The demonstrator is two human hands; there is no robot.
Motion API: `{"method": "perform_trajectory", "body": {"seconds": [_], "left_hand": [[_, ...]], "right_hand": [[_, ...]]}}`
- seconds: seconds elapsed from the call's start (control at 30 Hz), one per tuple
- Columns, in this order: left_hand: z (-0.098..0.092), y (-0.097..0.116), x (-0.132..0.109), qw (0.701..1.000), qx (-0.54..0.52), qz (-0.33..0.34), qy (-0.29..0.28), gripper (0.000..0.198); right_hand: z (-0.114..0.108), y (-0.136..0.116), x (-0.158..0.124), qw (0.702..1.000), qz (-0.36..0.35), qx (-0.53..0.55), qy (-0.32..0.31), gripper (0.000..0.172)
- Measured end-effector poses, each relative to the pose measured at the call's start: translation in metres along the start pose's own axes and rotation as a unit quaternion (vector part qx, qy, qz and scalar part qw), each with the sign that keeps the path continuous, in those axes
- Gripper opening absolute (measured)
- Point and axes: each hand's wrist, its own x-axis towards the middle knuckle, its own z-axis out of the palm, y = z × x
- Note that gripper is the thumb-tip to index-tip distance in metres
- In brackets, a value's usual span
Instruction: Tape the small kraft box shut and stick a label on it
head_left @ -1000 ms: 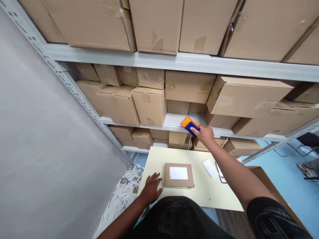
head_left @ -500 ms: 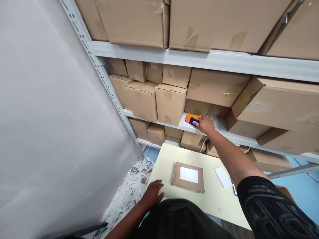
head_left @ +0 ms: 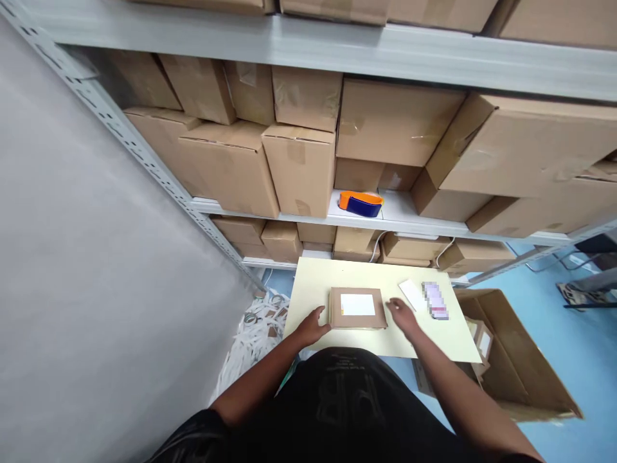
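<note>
On the pale cream rectangular worktop (head_left: 318, 275), a flat brown cardboard parcel (head_left: 357, 321) is lying near the middle, its white rectangular label (head_left: 357, 304) facing up. Taking that parcel as the clock's centre, the person's bare left hand (head_left: 311, 328) is sitting between eight and nine o'clock, just beside the near left corner; its thumb and fingers are standing apart. I cannot tell whether the thumb is touching the cardboard. At three o'clock the right hand (head_left: 402, 316) is hanging just beside the opposite edge, its fingers curling inward; whether their tips are meeting or brushing the parcel is too small to tell.

Between two and three o'clock, beyond the right hand, a thin white rectangular slip (head_left: 412, 294) is lying on the worktop, and a phone-like slab (head_left: 435, 299) with a blurred lilac face is lying just past it at three. At twelve o'clock, well apart, an orange and dark-blue handheld tool (head_left: 360, 203) is resting on a white shelf (head_left: 400, 209) of a grey metal rack (head_left: 289, 48), among brown cardboard boxes (head_left: 299, 170). Between three and four o'clock, past the worktop's edge, a large open brown carton (head_left: 511, 350) is holding smaller packets (head_left: 482, 341). Between eight and nine, past the left hand, loose white strips (head_left: 241, 360) are lying in a heap beside a pale grey wall (head_left: 96, 289).
</note>
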Motion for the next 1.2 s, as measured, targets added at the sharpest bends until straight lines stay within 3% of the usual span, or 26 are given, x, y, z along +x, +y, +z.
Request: {"method": "perform_trajectory", "body": {"seconds": [0.1,0.2,0.37,0.47,0.63,0.8,0.9,1.03,1.1,1.17,1.2], "left_hand": [[0.013,-0.001,0.014,0.996,-0.066,-0.016,-0.052,0.088],[0.026,0.000,0.017,0.987,-0.138,0.010,-0.079,0.082],[0.024,0.008,0.009,0.984,-0.155,0.030,-0.085,0.074],[0.015,0.020,0.009,0.987,-0.142,0.049,-0.065,0.072],[0.004,0.043,0.028,0.992,-0.117,0.050,-0.026,0.064],[0.003,0.055,0.061,0.998,-0.048,0.032,0.010,0.062],[0.001,0.057,0.077,0.998,-0.037,0.042,0.005,0.059],[-0.009,0.063,0.080,1.000,0.017,0.002,-0.003,0.058],[-0.010,0.075,0.073,0.994,0.077,0.005,0.077,0.054],[-0.001,0.099,0.064,0.972,0.145,0.075,0.166,0.047],[0.009,0.115,0.062,0.959,0.176,0.127,0.182,0.042]], "right_hand": [[0.038,0.055,-0.021,0.992,0.033,0.084,-0.091,0.060],[0.054,0.070,-0.028,0.986,0.001,0.121,-0.112,0.069],[0.042,0.062,-0.027,0.986,0.013,0.140,-0.093,0.053],[0.034,0.051,-0.024,0.988,0.001,0.147,-0.044,0.047],[0.032,0.027,-0.008,0.993,-0.010,0.113,0.024,0.053],[0.029,0.014,0.012,0.987,0.047,0.155,0.016,0.076],[0.025,0.016,0.022,0.986,0.038,0.165,0.001,0.074],[0.017,0.044,0.031,0.983,0.014,0.181,-0.014,0.070],[0.009,0.071,0.033,0.985,0.017,0.169,-0.034,0.063],[-0.002,0.105,0.033,0.988,0.020,0.134,-0.079,0.051],[-0.009,0.123,0.033,0.988,0.023,0.112,-0.105,0.046]]}}
